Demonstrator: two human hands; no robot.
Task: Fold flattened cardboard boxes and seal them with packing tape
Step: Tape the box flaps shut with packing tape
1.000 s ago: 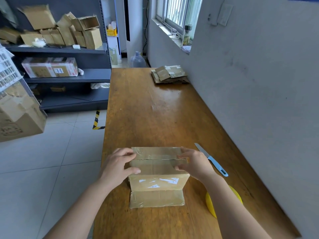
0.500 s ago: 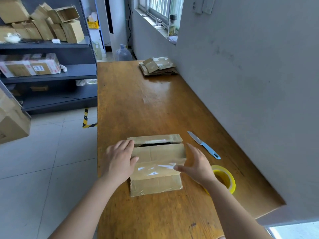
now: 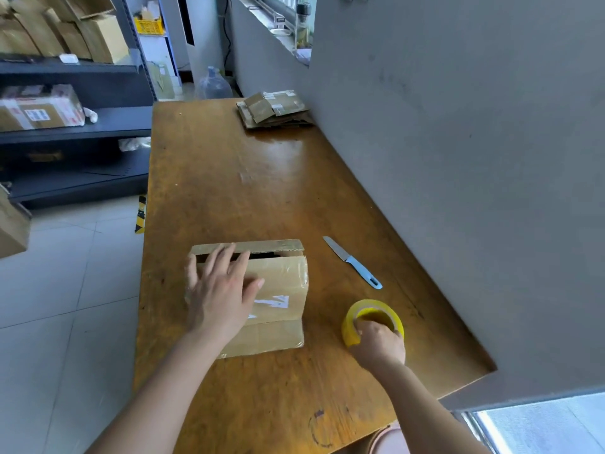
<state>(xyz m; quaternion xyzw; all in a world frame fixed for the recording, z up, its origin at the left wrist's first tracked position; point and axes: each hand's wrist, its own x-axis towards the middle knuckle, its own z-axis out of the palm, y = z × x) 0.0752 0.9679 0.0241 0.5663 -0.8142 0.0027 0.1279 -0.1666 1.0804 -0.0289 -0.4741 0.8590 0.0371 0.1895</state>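
While your left hand (image 3: 219,296) lies flat, fingers spread, on the box (image 3: 278,290) near the desk's (image 3: 262,178) left edge, your right hand (image 3: 379,345) curls on the tape (image 3: 355,332), seemingly gripping it; the flap gap runs left-right, left of the tape.

On the table (image 3: 229,191), near its front: cardboard box (image 3: 278,290), left hand (image 3: 219,296) flat on top of it. Right of the box, apart from it: tape roll (image 3: 352,335), right hand (image 3: 379,345) gripping its near rim. Behind the roll, right of the box: knife (image 3: 353,262), lying free. At the far right corner, against the wall: stack of flattened boxes (image 3: 275,109). Left of the table, beyond the floor: shelves (image 3: 98,126) bearing more boxes.
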